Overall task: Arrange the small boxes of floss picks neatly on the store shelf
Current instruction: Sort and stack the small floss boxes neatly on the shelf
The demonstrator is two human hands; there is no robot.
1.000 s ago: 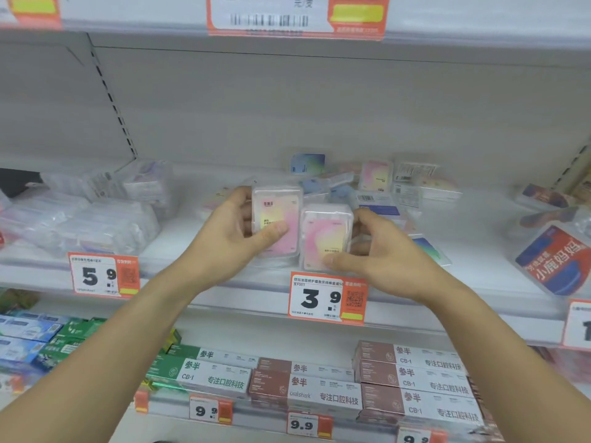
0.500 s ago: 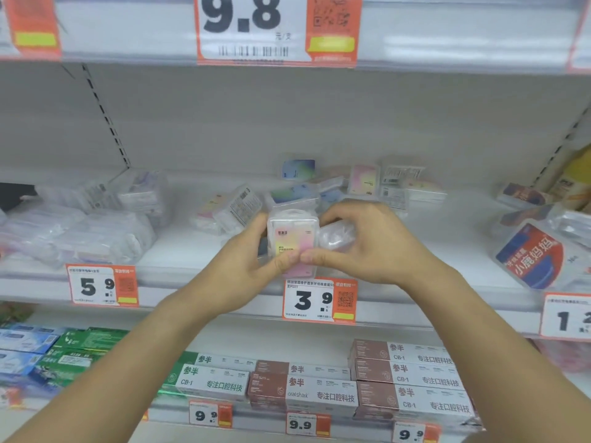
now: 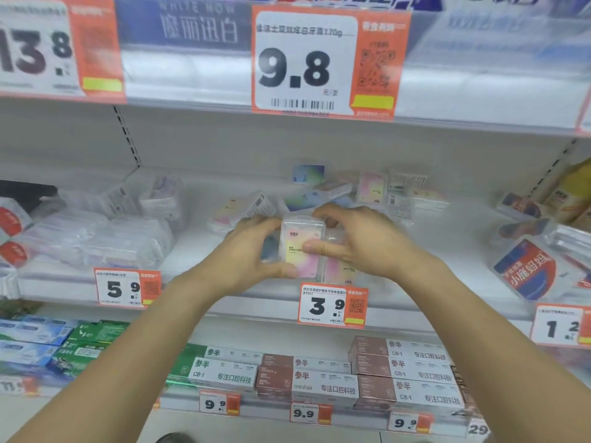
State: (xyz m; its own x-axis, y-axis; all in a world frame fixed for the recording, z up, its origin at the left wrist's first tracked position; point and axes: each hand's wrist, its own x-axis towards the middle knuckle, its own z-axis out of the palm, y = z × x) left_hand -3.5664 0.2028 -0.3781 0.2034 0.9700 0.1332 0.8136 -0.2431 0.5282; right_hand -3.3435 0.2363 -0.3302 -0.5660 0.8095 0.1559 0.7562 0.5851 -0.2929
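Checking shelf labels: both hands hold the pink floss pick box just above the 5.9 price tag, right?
Not quite. In the head view both hands, left hand and right hand, hold the pink floss pick box just above the 3.9 price tag, not 5.9.

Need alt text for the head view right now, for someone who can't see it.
Both hands, left hand and right hand, grip an upright pink-and-yellow floss pick box at the front of the middle shelf, just above the 3.9 price tag. Behind it, loose floss pick boxes lie jumbled; toothpaste cartons fill the shelf below.
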